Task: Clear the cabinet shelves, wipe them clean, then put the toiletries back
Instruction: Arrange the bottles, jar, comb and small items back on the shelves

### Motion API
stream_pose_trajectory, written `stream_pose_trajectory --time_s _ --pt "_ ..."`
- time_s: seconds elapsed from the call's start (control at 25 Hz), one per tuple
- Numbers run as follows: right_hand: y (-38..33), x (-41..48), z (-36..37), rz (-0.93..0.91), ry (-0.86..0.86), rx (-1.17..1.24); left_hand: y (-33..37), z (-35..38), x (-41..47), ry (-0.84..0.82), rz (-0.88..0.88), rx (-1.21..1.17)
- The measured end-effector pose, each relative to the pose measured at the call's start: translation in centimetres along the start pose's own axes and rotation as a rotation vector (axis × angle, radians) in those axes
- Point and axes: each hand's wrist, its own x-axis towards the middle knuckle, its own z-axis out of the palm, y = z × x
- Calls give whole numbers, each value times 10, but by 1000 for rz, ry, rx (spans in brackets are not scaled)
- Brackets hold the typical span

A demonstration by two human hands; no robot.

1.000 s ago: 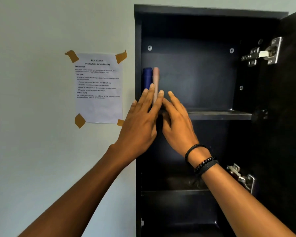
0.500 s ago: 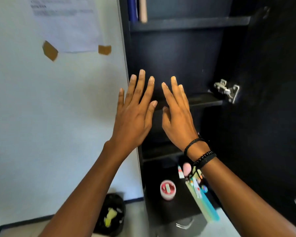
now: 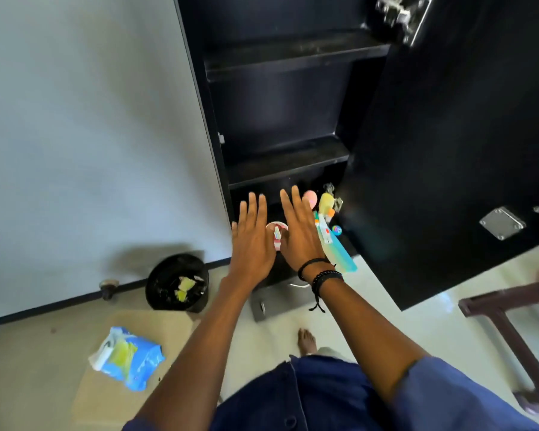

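Note:
The black cabinet (image 3: 296, 51) stands open, and two of its dark shelves in view hold nothing. On the black surface below them lie the toiletries: a white and red round jar (image 3: 277, 233), a pink egg-shaped item (image 3: 311, 198), a yellow bottle (image 3: 325, 203), a long teal and white box (image 3: 335, 247) and a small colourful ball (image 3: 336, 230). My left hand (image 3: 252, 244) and my right hand (image 3: 299, 234) hover side by side over the jar with fingers straight, holding nothing. The right hand hides part of the items.
The open cabinet door (image 3: 442, 144) hangs at the right with metal hinges. A black bin (image 3: 178, 283) with scraps stands by the wall. A blue pack of wipes (image 3: 128, 357) lies on the floor at left. A dark red frame (image 3: 511, 321) stands at the right.
Both hands dropped from the upper shelf, where two tall bottles stood, down to the lowest surface with the toiletries. The view tilted down to the floor.

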Motion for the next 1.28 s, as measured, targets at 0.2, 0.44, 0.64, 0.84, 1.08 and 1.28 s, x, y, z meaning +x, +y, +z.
stream_pose_trajectory --time_s 0.2,0.44,0.64,0.84,1.08,1.28 --pt "68 -22 43 169 -217 -121 -21 61 -20 -237 -141 -66" --pt "121 -14 67 307 -435 -187 -30 95 -4 -336 -257 -119" --pt "161 52 59 333 -376 -125 -38 121 48 -331 -249 -136" --pt "193 115 51 314 -280 -142 -28 148 117 -296 -134 -53" --pt "222 147 50 166 -316 -295 -24 182 173 -329 -207 100" --pt "214 151 61 39 -297 -225 -54 178 166 -470 -495 245"
